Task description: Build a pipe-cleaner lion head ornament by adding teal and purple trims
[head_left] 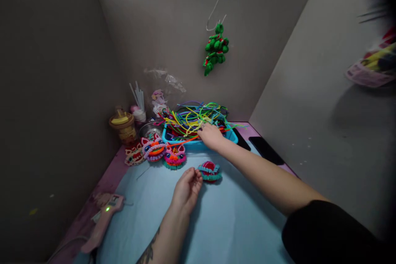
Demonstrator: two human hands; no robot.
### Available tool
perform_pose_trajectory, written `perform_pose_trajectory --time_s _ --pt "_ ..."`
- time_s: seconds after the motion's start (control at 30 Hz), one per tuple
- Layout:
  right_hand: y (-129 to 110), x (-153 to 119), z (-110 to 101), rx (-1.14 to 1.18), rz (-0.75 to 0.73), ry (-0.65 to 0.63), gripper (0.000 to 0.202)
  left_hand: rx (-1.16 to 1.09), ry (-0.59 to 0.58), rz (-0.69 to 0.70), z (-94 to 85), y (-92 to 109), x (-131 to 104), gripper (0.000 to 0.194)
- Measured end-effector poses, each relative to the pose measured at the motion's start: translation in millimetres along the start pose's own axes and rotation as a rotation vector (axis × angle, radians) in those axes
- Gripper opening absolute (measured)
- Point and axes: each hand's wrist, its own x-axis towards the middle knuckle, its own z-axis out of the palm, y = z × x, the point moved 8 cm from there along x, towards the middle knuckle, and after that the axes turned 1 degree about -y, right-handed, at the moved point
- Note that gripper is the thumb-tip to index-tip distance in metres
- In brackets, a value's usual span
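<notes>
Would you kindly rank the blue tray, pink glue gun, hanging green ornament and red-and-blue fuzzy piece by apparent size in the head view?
1. Blue tray
2. Pink glue gun, perhaps enlarged by nearness
3. Hanging green ornament
4. Red-and-blue fuzzy piece

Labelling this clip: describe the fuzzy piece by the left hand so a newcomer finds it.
Find the blue tray heaped with stems. On the light-blue sheet in front of it, just right of the left hand, sits a rounded fuzzy piece, red with blue-teal bands. Unlike the three pieces clustered farther left, it sits alone, no ears showing.
</notes>
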Motion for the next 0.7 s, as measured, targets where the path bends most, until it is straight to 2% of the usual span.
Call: perform_pose_trajectory --time_s 0.17,0.33,0.43,0.53,0.7 --pt "10.8 22.1 37.5 0.050 0.061 -0.153 0.026 -0.024 0.010 0.002 -2.4 0.7 1.1 0.014" --pt "45.1 29.6 61.3 0.065 0.279 -0.332 0.028 -0.063 0.030 -0.048 -3.9 -5.4 0.2 0.015" --pt "57.2 33.2 67.0 0.075 0.354 -0.389 0.033 -0.073 0.038 -0.082 -4.6 -9.4 0.2 0.015" --pt "57.2 35.2 67.8 0.078 0.367 -0.411 0.038 -0.080 0.041 -0.068 -5.7 -8.0 1.0 0.015" --pt "41.2 36.8 59.1 0.106 0.232 -0.409 0.043 -0.099 0.089 -0.062 -9.8 -5.8 1.5 0.014"
